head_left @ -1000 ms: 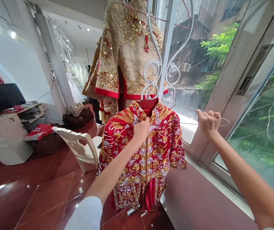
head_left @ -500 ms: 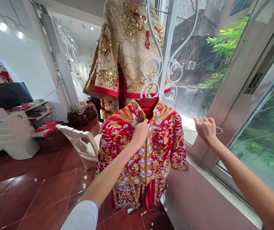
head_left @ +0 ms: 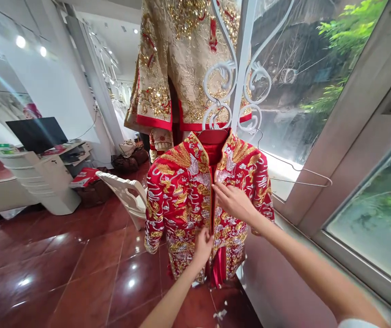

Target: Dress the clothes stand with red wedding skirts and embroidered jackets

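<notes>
Embroidered red jacket (head_left: pixel 181 196): centre of the frame, on a red hanger (head_left: pixel 214 136).
Left hand (head_left: pixel 202 250): lower centre, grip narrow, pinching the jacket's front.
Right hand (head_left: pixel 235 201): higher, fingers (head_left: pixel 221 190) touching the front; cannot tell whether it grips.

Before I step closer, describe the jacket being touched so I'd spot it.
Look to the window on the right, then left to the white scrollwork stand. There, on a dark red hanger, hangs the red embroidered jacket. Its red cloth, patterned in gold and silver, sets it apart from the higher beige jacket behind.
</notes>
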`<state>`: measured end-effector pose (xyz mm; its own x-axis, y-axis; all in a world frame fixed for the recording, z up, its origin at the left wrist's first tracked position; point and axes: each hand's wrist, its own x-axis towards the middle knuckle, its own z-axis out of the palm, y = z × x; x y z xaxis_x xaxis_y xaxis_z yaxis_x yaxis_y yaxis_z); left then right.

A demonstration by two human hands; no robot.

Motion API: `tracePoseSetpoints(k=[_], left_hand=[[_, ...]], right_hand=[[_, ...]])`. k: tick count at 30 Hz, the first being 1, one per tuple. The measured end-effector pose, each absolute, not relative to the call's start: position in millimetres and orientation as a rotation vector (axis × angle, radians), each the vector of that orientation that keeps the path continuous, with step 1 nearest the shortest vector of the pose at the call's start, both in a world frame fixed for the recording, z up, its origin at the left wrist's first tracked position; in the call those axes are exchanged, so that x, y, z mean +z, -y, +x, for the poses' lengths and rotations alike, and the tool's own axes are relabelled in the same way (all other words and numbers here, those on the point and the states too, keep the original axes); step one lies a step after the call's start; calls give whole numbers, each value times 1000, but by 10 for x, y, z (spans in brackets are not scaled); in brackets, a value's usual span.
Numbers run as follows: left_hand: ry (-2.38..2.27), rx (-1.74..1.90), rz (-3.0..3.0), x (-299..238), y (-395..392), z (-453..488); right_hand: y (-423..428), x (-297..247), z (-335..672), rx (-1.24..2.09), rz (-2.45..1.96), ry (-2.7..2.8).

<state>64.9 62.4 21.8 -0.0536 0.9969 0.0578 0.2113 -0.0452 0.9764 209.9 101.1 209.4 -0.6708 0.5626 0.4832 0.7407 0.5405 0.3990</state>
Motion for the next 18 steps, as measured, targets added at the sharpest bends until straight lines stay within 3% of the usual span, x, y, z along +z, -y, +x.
tracePoseSetpoints(k=[3, 8, 15, 18], left_hand=[[-1427, 1003, 1210, -340, -327, 558], [-1420, 920, 1149, -560, -248, 489], [-1358, 711, 1274, -387, -190, 428], [-1565, 928, 1732, 10, -353, 511]], right_hand=[[-1095, 1812, 1970, -835, -1164, 2548], [-1117, 1609, 2141, -992, -1402, 2487], [-836, 1762, 2491, -1038, -1551, 2532], [-725, 1875, 2612, -1046, -1666, 2553]])
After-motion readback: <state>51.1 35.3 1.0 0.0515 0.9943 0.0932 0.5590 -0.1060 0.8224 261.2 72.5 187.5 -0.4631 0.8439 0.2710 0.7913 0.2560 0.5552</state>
